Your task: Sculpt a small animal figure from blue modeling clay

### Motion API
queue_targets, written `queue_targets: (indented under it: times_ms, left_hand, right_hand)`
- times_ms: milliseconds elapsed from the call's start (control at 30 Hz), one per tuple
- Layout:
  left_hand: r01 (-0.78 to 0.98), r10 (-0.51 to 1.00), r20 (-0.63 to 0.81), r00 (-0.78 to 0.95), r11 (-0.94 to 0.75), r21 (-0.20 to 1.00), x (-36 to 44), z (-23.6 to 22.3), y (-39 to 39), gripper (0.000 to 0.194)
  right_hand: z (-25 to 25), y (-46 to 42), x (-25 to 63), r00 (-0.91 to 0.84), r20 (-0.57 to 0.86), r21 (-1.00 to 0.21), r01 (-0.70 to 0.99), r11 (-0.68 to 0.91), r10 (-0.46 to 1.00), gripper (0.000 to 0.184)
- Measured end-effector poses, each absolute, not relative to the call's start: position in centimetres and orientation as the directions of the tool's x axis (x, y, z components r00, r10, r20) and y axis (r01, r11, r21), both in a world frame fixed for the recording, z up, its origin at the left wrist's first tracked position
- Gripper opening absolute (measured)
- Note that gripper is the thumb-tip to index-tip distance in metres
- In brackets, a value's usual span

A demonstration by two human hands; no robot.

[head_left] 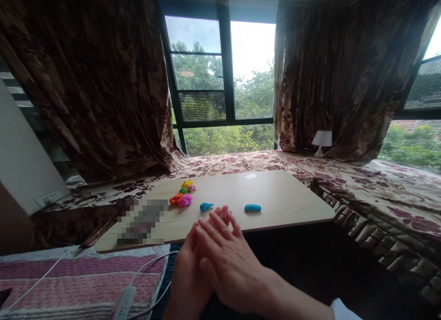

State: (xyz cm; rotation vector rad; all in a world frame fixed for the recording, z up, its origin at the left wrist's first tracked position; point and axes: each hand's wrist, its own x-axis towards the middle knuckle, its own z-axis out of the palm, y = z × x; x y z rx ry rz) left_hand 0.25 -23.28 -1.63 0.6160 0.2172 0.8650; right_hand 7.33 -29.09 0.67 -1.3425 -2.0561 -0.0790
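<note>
Laying palm toward palm, we hold our two hands together at the lower middle of the frame. The right hand [229,260] lies over the left hand [189,260], its fingers stretched nearly straight and pointing toward the upper left. The left is mostly covered, its fingers partly hidden; we cannot tell how far it is cupped or whether anything sits between the palms. One white sleeve [342,311] shows at the lower right.

Just beyond our fingertips, on one pale table [279,189], we count two blue pieces. The blue lump [206,207], slightly left of the frame's middle, has its rounded body at left and its narrow tip pointing right. The blue roll [252,208], right of the middle, has its long axis running left to right, both ends rounded.

Left of these we count five more lumps bunched together: one yellow lump [187,184], one lilac lump [192,188], one green lump [183,191], one orange lump [176,199] and one magenta lump [185,200]. A pixelated patch masks the table's left end.

At the lower left we see one power strip [123,304] on one striped quilt [89,276]; at the right, one lamp [323,138] stands before a patterned curtain [313,76].
</note>
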Motion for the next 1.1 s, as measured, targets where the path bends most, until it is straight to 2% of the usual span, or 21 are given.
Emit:
queue_targets:
  times_ms: [33, 100, 233, 333, 400, 500, 600, 733, 1000, 1100]
  left_hand:
    - [-0.643, 0.765, 0.064, 0.641, 0.49, 0.589, 0.2, -1.2, -23.3, 0.049]
    - [-0.635, 0.76, 0.051, 0.647, 0.501, 0.588, 0.7, -0.9, -23.6, 0.049]
    - [-0.623, 0.746, 0.038, 0.664, 0.525, 0.58, 2.0, -1.3, -25.8, 0.04]
    - [-0.554, 0.745, -0.017, 0.667, 0.511, 0.657, 1.5, -1.8, -26.6, 0.026]
    - [-0.483, 0.773, -0.095, 0.627, 0.482, 0.731, 0.8, -2.3, -26.2, 0.023]
    - [-0.449, 0.785, -0.163, 0.598, 0.496, 0.744, 0.2, -2.6, -25.2, 0.026]
    - [-0.494, 0.8, -0.18, 0.572, 0.511, 0.703, -0.1, -2.0, -24.9, 0.026]
    - [-0.531, 0.819, -0.158, 0.551, 0.49, 0.691, -0.2, -0.8, -26.1, 0.023]
    - [-0.51, 0.755, -0.11, 0.647, 0.535, 0.674, -0.4, -0.3, -26.9, 0.029]
    - [-0.516, 0.758, -0.08, 0.647, 0.512, 0.686, -0.5, -0.1, -27.2, 0.023]
  right_hand:
    - [0.4, -29.5, 7.0, -0.326, 0.558, -0.263, 0.803, 0.535, 0.763, 0.056]
    - [0.3, -30.0, 6.6, -0.338, 0.58, -0.238, 0.8, 0.551, 0.741, 0.058]
    - [2.0, -28.1, 8.2, -0.126, 0.603, -0.298, 0.881, 0.368, 0.788, 0.049]
    - [2.9, -26.5, 10.7, -0.012, 0.622, -0.286, 0.927, 0.241, 0.783, 0.045]
    - [2.8, -26.6, 11.9, 0.007, 0.625, -0.284, 0.934, 0.219, 0.781, 0.043]
    - [2.0, -28.5, 12.7, 0.054, 0.632, -0.34, 0.916, 0.214, 0.773, 0.04]
    - [1.1, -31.0, 12.5, 0.028, 0.623, -0.383, 0.882, 0.274, 0.782, 0.038]
    - [0.3, -32.5, 11.9, -0.091, 0.591, -0.417, 0.816, 0.4, 0.802, 0.048]
    - [-0.4, -32.1, 12.1, 0.004, 0.684, -0.517, 0.708, 0.481, 0.73, 0.036]
    - [-0.4, -32.5, 12.2, 0.009, 0.695, -0.534, 0.677, 0.507, 0.719, 0.036]
